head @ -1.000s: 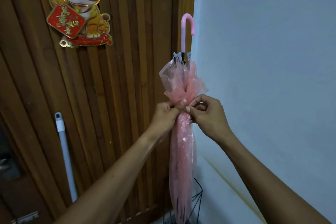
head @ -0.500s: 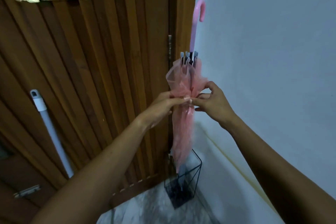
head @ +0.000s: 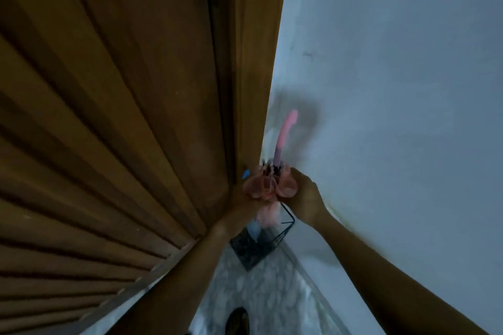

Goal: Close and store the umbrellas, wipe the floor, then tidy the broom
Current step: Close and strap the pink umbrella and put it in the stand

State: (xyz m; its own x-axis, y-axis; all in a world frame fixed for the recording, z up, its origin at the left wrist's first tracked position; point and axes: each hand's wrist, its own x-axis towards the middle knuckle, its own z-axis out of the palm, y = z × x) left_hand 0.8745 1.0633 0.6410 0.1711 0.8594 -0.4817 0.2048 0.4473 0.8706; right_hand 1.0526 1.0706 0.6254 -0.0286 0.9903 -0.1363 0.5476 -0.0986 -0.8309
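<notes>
Umbrella (head: 268,188) upright, handle (head: 286,128) up, tip down

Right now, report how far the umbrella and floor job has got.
Done: the pink umbrella is folded shut. In hand: left hand and right hand grip its bunched canopy over the wire stand. Left: letting go, wiping the floor, tidying the broom, which is out of view.

Single head-worn view, steeply downward into the corner between door (head: 114,122) and wall (head: 394,84)
</notes>
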